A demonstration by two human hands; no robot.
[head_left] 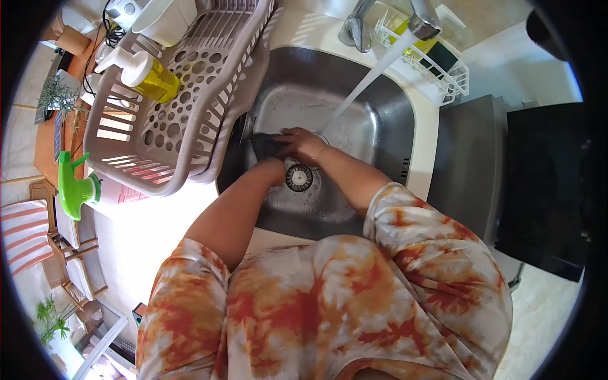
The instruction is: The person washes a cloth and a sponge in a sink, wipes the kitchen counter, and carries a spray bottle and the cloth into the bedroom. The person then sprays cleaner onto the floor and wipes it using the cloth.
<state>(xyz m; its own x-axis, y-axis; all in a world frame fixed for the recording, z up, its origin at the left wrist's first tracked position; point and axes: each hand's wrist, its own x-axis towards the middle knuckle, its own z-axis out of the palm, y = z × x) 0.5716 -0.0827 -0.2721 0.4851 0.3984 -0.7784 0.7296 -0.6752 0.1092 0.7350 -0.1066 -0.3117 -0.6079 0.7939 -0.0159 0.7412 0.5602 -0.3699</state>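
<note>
Both hands are low in the steel sink (386,139), on either side of a dark grey piece (266,147) that looks like a cloth. My right hand (305,145) presses its fingers over the right edge of it. My left hand (272,168) is closed around its lower side, with the fingers mostly hidden. Just below the hands is the round drain strainer (299,178). Water (373,75) streams from the tap (424,25) into the basin, to the right of and behind my right hand.
Left of the sink stands a grey plastic dish rack (183,149), with a yellow soap pump bottle (155,79) and a white tub (166,22) in it. A green spray head (77,187) is further left. Behind the sink, a white wire caddy (443,79) holds sponges.
</note>
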